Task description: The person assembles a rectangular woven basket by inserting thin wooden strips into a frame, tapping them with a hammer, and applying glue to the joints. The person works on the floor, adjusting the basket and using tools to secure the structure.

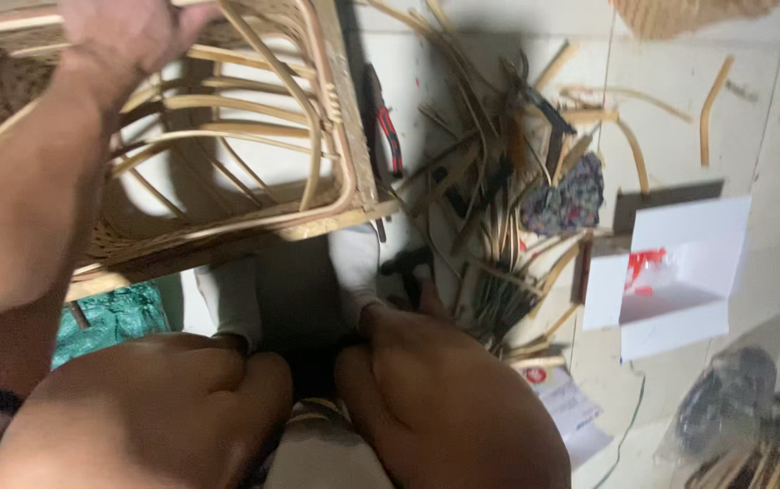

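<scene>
My left hand (123, 36) is at the top left, fingers closed around a cane rod of a woven rattan chair frame (335, 154) that lies tilted on the floor. My forearm runs down the left edge. The frame has curved cane ribs and a bound edge strip. My two bare knees (181, 407) fill the bottom of the view, with white-socked feet (354, 263) just below the frame. My right hand does not show.
A loose heap of cane strips and dark tools (498, 226) lies to the right of the frame, with a patterned cloth (566, 199). A red-handled tool (390, 127) sits beside the frame. An open white box (679, 272), papers, a green bag (114, 317) and plastic bags lie around.
</scene>
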